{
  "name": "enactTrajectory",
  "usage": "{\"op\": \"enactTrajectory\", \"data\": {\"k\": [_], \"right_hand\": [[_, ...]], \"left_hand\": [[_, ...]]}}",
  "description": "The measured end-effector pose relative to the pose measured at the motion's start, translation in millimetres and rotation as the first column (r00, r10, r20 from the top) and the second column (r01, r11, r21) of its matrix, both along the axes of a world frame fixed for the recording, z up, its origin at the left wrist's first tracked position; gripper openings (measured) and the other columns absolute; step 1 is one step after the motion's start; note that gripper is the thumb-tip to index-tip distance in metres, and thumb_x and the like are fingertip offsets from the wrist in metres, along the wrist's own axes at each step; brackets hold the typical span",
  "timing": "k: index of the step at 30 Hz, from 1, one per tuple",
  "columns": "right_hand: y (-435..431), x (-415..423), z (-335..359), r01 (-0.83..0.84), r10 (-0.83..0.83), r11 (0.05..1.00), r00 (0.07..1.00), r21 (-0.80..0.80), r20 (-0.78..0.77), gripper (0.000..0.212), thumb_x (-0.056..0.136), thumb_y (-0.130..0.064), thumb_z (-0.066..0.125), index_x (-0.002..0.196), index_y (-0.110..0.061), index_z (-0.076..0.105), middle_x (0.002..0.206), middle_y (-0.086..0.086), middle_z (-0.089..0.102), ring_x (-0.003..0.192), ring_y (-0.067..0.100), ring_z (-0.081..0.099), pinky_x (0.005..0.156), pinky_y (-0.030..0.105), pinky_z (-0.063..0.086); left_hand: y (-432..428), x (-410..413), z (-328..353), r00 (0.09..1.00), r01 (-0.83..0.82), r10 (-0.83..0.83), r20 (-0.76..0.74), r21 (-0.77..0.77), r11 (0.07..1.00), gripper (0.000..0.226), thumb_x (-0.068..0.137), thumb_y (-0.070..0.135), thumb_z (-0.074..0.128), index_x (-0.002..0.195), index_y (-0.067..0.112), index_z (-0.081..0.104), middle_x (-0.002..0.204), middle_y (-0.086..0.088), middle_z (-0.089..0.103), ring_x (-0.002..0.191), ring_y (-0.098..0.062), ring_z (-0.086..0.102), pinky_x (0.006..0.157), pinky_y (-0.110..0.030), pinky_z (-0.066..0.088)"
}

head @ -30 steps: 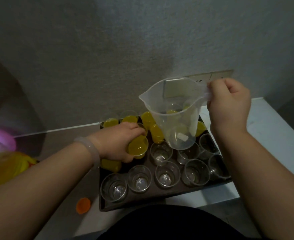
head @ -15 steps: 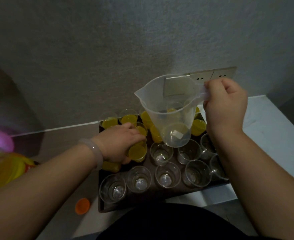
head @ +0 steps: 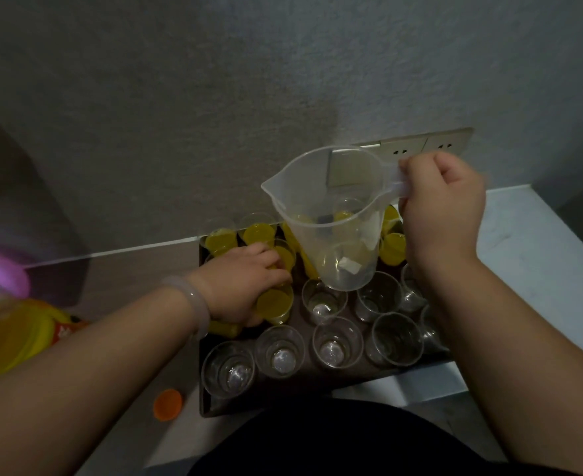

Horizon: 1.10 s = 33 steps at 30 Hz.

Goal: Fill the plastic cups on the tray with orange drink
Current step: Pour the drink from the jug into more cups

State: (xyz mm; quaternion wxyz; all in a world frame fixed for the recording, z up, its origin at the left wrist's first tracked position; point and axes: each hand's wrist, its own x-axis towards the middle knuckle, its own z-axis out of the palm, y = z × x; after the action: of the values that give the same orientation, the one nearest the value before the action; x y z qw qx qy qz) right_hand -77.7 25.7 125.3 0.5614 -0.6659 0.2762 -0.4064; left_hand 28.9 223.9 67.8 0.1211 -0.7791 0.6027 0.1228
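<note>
Head view: my right hand (head: 441, 207) is wrapped tight round the handle of the clear jug (head: 331, 214). The jug hangs in the air above the middle of the tray (head: 203, 400), spout toward my left. My left hand (head: 240, 286) curls round a filled cup (head: 275, 304) on the tray's left side. I cannot tell whether that cup stands on the tray or is just off it.

The cups are packed rim to rim, so I judge the left hand to be the main risk. A careless shove or release could knock the full cups (head: 259, 231) behind it, or slop drink over the brim. The jug looks almost dry, so tipping it over the empty cups (head: 338, 341) nearest me would yield a dribble. These light cups would also topple if the jug's base brushed them.

What looks like a big bottle (head: 4, 338) of orange drink sits far left, and an orange cap (head: 168, 404) lies just beside the tray. A wall socket (head: 420, 151) is behind the jug. My left forearm lies between jug and bottle.
</note>
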Motion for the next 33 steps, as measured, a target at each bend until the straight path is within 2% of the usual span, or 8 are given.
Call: {"op": "enactTrajectory", "data": {"k": [9,13,17,19,22,27,30,33], "right_hand": [[6.4,-3.1,-0.9,0.012,-0.013,1.0,1.0,-0.025,-0.024,0.025,0.078,-0.024,0.055,0.054,-0.018,0.051,0.051,-0.007,0.041,0.055,0.014,0.038,0.052,0.026,0.031],[9.4,-3.0,-0.7,0.01,-0.011,0.999,1.0,-0.035,-0.024,0.03,0.079,-0.022,0.055,0.051,-0.021,0.046,0.051,-0.006,0.04,0.055,0.014,0.037,0.052,0.027,0.03],[14.7,-3.4,-1.2,0.002,-0.003,0.998,1.0,-0.06,-0.019,0.027,0.082,-0.02,0.055,0.055,-0.015,0.049,0.053,-0.002,0.042,0.055,0.014,0.039,0.051,0.026,0.032],[17.8,-2.7,-0.4,-0.001,0.0,0.999,1.0,-0.049,-0.011,0.026,0.081,-0.02,0.055,0.057,-0.012,0.052,0.055,0.001,0.043,0.056,0.017,0.04,0.052,0.029,0.033],[23.7,-0.3,2.2,0.001,-0.001,1.0,1.0,-0.021,0.003,0.028,0.08,-0.022,0.054,0.053,-0.018,0.048,0.054,-0.001,0.042,0.057,0.017,0.04,0.053,0.03,0.033],[42.6,6.5,6.6,-0.004,0.004,1.0,1.0,0.008,0.028,0.026,0.077,-0.023,0.054,0.056,-0.008,0.049,0.057,0.002,0.042,0.059,0.018,0.039,0.054,0.032,0.032],[58.2,12.1,9.4,-0.018,0.014,0.998,0.998,0.06,0.069,0.03,0.076,-0.027,0.057,0.049,-0.02,0.047,0.053,-0.005,0.041,0.057,0.017,0.037,0.053,0.032,0.03],[76.1,16.8,11.8,-0.054,0.045,0.995,0.994,0.087,0.101,0.034,0.079,-0.033,0.058,0.046,-0.027,0.05,0.05,-0.012,0.042,0.056,0.014,0.04,0.054,0.03,0.033]], "left_hand": [[-2.9,-2.8,0.6,1.0,-0.007,0.007,-0.004,0.038,0.999,0.078,0.079,0.049,0.065,0.146,0.032,0.029,0.147,0.003,0.031,0.133,-0.019,0.025,0.104,-0.031,0.03],[-2.5,-3.0,1.9,1.0,-0.015,0.016,-0.023,0.043,0.999,0.079,0.08,0.049,0.065,0.147,0.032,0.026,0.15,0.004,0.027,0.135,-0.018,0.023,0.106,-0.03,0.028],[2.3,-1.5,2.6,0.997,-0.055,0.057,-0.055,0.036,0.998,0.084,0.078,0.05,0.067,0.148,0.031,0.023,0.15,0.006,0.027,0.135,-0.016,0.023,0.109,-0.028,0.027],[6.9,0.4,3.6,0.993,-0.088,0.087,-0.082,-0.004,0.996,0.083,0.078,0.046,0.068,0.148,0.029,0.027,0.149,0.006,0.03,0.134,-0.015,0.025,0.11,-0.031,0.03],[17.4,3.7,9.0,0.98,-0.164,0.15,-0.131,-0.103,0.981,0.073,0.082,0.041,0.066,0.145,0.025,0.034,0.144,0.003,0.037,0.132,-0.016,0.029,0.109,-0.034,0.032],[41.9,3.3,22.6,0.947,-0.302,0.246,-0.208,-0.305,0.903,0.054,0.088,0.036,0.062,0.137,0.02,0.048,0.133,0.0,0.051,0.124,-0.017,0.045,0.1,-0.02,0.03],[58.7,3.1,26.6,0.926,-0.365,0.292,-0.241,-0.361,0.859,0.046,0.087,0.04,0.054,0.126,0.015,0.058,0.119,-0.004,0.061,0.111,-0.021,0.056,0.089,-0.023,0.038],[76.5,5.0,26.0,0.909,-0.411,0.341,-0.238,-0.387,0.825,0.033,0.09,0.029,0.057,0.12,0.016,0.062,0.11,-0.004,0.065,0.102,-0.02,0.06,0.081,-0.022,0.038]]}}
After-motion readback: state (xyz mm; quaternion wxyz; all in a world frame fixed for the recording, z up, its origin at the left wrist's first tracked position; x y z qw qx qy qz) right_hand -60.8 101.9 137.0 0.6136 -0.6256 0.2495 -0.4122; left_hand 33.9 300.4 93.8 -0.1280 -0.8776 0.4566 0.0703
